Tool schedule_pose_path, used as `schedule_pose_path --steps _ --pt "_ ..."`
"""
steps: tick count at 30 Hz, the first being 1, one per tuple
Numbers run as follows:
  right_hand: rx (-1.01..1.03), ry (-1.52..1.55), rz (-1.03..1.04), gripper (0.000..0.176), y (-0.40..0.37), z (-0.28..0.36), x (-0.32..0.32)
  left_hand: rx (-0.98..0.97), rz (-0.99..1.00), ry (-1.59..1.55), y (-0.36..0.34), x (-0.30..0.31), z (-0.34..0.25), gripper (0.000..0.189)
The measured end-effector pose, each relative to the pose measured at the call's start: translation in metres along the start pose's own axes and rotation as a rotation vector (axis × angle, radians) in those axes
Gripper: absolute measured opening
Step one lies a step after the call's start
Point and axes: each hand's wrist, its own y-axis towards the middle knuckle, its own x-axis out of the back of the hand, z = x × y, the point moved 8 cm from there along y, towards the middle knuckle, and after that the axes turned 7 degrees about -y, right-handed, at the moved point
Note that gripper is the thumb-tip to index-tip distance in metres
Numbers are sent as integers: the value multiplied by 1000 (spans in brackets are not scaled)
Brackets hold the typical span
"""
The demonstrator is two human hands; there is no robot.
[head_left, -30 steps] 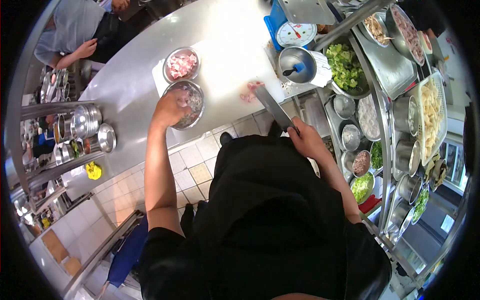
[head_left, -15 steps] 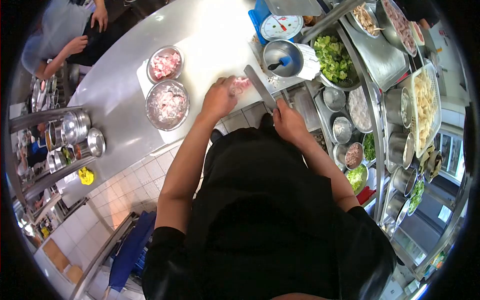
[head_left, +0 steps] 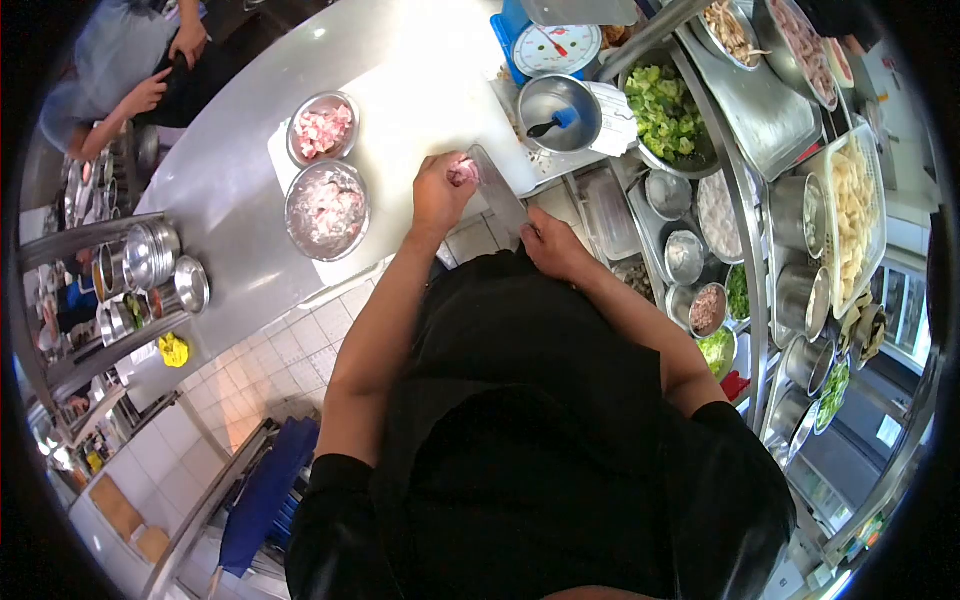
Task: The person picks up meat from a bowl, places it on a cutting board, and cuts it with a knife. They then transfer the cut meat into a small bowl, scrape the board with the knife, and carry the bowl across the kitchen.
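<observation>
My left hand [head_left: 438, 198] is closed around pieces of raw pink meat [head_left: 463, 172] over the white cutting board [head_left: 400, 110]. In my right hand [head_left: 550, 242] is the handle of a cleaver [head_left: 497, 188], whose broad blade lies tilted flat against the right side of the meat. To the left, a steel bowl of cut meat [head_left: 323, 130] stands at the board's edge. Just nearer to me is a second steel bowl with meat dusted in white powder [head_left: 328, 210].
A blue scale [head_left: 556, 45] and a steel pot with a blue-headed brush [head_left: 560, 114] stand right of the board. Beyond are lettuce in a bowl [head_left: 672, 112] and a rack with several ingredient containers. Another person's hand [head_left: 148, 92] shows at the upper left.
The cleaver blade has moved left and lower, up against the meat, and lies flatter. My left hand has gathered the meat, which was spread on the board.
</observation>
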Motion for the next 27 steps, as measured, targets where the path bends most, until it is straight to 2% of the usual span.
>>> schedule_pose_path --steps 3,5,6,7,9,11,13,14,16,19,21,23,24,26,27 --pt "66 37 3 23 6 26 8 48 -89 -5 2 26 -8 40" --pt "117 35 0 23 15 51 15 -43 -139 -33 10 66 -51 37" --pt "189 35 -14 23 22 75 22 -77 -179 0 20 90 -55 34" --pt "261 33 -28 23 27 99 30 -195 -204 116 33 114 -57 32" --pt "192 5 -2 22 35 135 42 -170 -340 215 56 160 -55 30" --pt "125 -23 17 22 42 145 45 -175 -367 317 76 194 -54 34" --pt "62 -23 18 21 46 142 46 132 -125 431 98 206 -24 39" --pt "62 -26 18 21 45 140 46 131 -127 428 106 215 -21 39" --pt "91 -36 -21 21 44 129 46 253 20 489 119 221 -5 43" --pt "89 -3 -62 21 42 104 39 169 3 546 132 239 -12 41" --pt "68 25 -59 21 39 91 37 118 -12 500 133 248 -9 39" --pt "46 56 -59 21 33 83 38 30 -77 434 121 257 -30 37" --pt "20 64 -74 21 29 78 40 34 -76 437 112 262 -29 37" --pt "-6 78 -93 21 21 72 46 179 -17 296 89 267 -13 34" --pt "-27 129 -71 22 16 67 45 218 77 409 71 258 -12 34"
